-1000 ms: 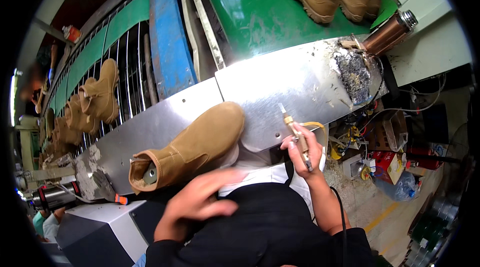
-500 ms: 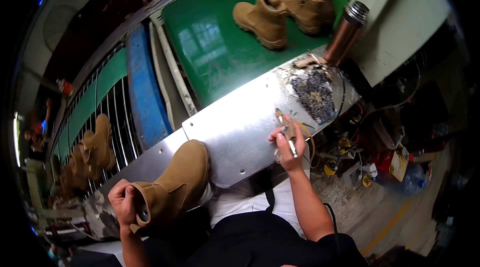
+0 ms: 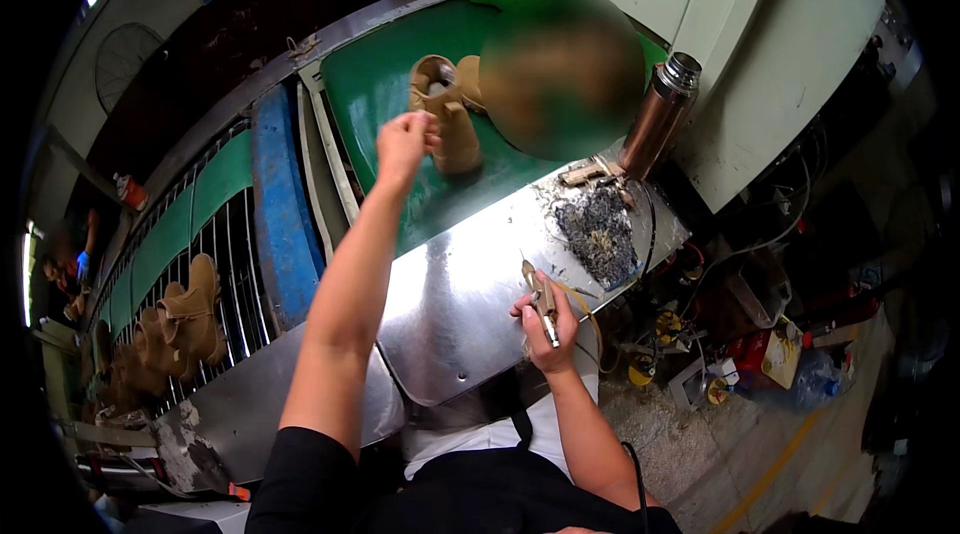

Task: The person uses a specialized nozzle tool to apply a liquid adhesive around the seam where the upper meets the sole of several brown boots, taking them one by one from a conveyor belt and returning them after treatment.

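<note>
Left hand [image 3: 403,142] carried suede boot [image 3: 447,114] onto belt [image 3: 375,84]

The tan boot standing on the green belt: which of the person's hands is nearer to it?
Left. The left hand is at the tan boot, seemingly touching it. The right hand holds a small tool over the metal table.

A green conveyor belt [image 3: 380,84] carries a tan boot [image 3: 447,114]; charred debris [image 3: 598,232] litters the steel bench [image 3: 460,304].
</note>
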Tool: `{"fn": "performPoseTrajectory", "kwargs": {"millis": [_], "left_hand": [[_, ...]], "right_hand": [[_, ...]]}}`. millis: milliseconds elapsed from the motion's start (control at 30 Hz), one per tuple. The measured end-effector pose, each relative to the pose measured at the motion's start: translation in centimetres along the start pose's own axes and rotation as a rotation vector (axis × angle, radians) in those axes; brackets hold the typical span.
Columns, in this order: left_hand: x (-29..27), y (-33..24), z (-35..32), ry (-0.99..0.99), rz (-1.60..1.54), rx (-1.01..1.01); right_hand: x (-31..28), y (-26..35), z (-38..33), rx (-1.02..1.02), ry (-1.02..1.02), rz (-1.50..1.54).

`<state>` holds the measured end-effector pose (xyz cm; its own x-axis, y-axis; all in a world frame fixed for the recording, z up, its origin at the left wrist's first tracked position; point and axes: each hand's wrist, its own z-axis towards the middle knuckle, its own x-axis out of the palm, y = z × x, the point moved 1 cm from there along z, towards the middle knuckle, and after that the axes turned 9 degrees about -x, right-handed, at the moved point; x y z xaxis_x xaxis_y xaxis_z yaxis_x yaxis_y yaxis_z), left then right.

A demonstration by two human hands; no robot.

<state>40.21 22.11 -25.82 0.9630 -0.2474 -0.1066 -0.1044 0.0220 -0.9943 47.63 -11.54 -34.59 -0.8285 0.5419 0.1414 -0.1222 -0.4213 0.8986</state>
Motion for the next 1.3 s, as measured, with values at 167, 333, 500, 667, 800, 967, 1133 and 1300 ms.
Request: {"fn": "performPoseTrajectory", "kwargs": {"millis": [167, 333, 500, 667, 800, 967, 1133, 1300], "left_hand": [[-1.1, 6.3, -14.8, 0.381, 0.383, 0.180], [-7.5, 8.3, -28.5, 0.260, 0.345, 0.396], [-12.3, 9.6, -34.1, 0.227, 0.258, 0.273], [-16.9, 10.2, -34.8, 0.288, 0.265, 0.213], [-26.6, 10.2, -31.1, -0.006, 0.548, -0.056], [-43.1, 2.1, -26.0, -0.808, 0.841, 0.379], [-57.1, 3.5, -21.2, -1.131, 1.176, -0.133], [-57.3, 17.7, -22.8, -1.047, 0.866, -0.467]], "right_hand": [[0.4, -0.4, 0.0, -0.054, 0.067, -0.214], [2.5, 0.5, 1.3, -0.130, 0.221, -0.634], [4.6, 1.1, 0.1, -0.277, 0.489, -0.997], [2.2, 7.2, -7.1, -0.141, 0.915, -0.446], [-4.7, 13.4, -10.6, 0.588, 1.071, -0.377], [-16.4, 18.6, -11.2, 1.165, 0.561, -0.476], [-15.9, 17.5, -9.0, 0.915, 0.176, -0.519], [-10.6, 1.9, -4.3, 0.099, 0.462, -0.509]]}}
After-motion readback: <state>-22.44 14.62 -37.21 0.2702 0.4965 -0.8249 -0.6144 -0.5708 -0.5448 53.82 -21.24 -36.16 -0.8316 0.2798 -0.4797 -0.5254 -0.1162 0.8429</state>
